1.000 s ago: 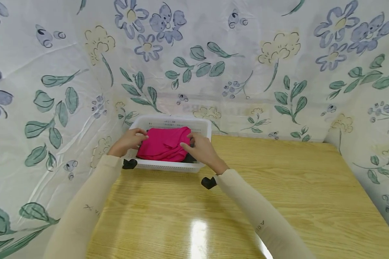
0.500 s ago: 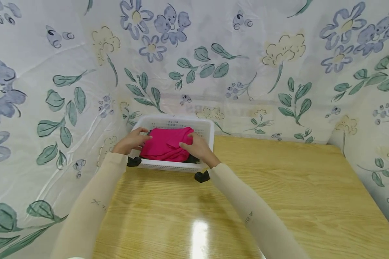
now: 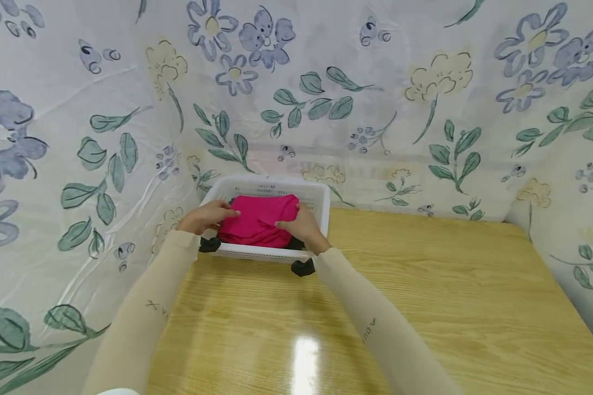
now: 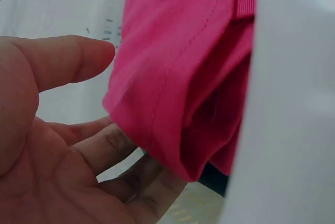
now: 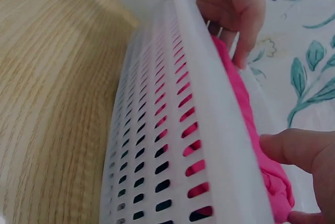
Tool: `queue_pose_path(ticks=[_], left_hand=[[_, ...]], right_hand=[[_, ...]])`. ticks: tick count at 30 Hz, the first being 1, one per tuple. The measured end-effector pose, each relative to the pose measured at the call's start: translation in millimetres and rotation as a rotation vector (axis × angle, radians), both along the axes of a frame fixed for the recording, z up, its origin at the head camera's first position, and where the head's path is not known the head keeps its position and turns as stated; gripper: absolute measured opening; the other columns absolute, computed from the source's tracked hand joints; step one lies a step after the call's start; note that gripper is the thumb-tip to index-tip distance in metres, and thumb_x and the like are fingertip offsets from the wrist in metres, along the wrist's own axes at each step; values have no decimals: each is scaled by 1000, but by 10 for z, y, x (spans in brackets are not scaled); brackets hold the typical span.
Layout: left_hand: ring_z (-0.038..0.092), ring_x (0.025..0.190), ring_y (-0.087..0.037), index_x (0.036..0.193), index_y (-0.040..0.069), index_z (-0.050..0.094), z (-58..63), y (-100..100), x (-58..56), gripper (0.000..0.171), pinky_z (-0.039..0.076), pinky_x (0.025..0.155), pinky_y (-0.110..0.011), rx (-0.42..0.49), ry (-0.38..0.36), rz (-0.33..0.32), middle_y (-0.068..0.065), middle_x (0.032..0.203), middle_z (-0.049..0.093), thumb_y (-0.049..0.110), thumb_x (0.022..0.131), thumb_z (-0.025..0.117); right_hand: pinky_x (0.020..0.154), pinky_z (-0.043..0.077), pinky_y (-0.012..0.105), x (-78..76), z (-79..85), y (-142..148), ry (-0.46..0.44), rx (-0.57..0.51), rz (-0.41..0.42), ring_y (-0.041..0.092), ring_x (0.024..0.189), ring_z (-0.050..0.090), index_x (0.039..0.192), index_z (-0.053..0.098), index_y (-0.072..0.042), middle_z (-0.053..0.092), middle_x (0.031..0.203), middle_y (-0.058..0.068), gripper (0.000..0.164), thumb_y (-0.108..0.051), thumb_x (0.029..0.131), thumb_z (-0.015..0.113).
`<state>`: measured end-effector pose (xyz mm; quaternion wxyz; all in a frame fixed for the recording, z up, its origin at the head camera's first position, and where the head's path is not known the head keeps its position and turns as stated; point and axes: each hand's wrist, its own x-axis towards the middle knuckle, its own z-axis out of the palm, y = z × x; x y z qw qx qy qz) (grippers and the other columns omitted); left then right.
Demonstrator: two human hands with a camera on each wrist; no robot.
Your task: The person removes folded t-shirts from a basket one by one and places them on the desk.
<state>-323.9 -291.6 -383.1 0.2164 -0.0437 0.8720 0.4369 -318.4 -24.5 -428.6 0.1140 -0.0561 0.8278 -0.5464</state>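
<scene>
A folded bright pink garment (image 3: 259, 219), with a stitched hem and a ribbed strip, lies in a white perforated plastic basket (image 3: 257, 252). My left hand (image 3: 206, 215) is at its left end. In the left wrist view the fingers (image 4: 107, 148) reach under the garment's edge, while the thumb stands slightly apart above it. At the other end is my right hand (image 3: 302, 226), its thumb (image 5: 290, 145) touching or very near the pink fabric in the right wrist view. Most of the right fingers are hidden there. Dark fabric (image 3: 296, 243) shows beneath the garment.
The basket stands on a wood-grain table (image 3: 425, 285), at the back left against a floral-patterned sheet (image 3: 296, 88). The sheet also hangs along the left and right sides. The basket's front wall (image 5: 157, 130) rises between the table and the garment.
Both hands have come a little closer together over the ends of the garment, their thumbs nearing the fabric. The whole head view has shifted slightly, with the basket appearing further right.
</scene>
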Motion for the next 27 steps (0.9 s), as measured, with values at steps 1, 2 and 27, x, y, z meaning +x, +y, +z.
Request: queue_pose_path(ticks=[1, 2, 27], left_hand=[[41, 134, -41, 153, -13, 23, -1, 11, -7, 67, 41, 109, -53, 7, -2, -3, -31, 150, 33, 27, 108, 52], [38, 138, -43, 154, -12, 22, -1, 25, -14, 68, 39, 112, -54, 5, 1, -8, -31, 154, 30, 27, 108, 53], [45, 117, -30, 147, -4, 46, -27, 61, -25, 47, 48, 94, -42, -34, 45, -29, -26, 150, 34, 16, 105, 57]], right_hand=[[113, 40, 46, -7, -5, -6, 3, -7, -6, 35, 141, 43, 159, 27, -1, 42, 156, 20, 88, -24, 91, 79], [113, 41, 46, -14, -9, -10, 7, -16, -10, 35, 141, 43, 159, 27, -1, 41, 157, 20, 89, -23, 91, 79], [108, 43, 45, -82, -72, -48, 101, 50, 115, 29, 135, 48, 142, 61, -19, 54, 149, 11, 52, -16, 93, 77]])
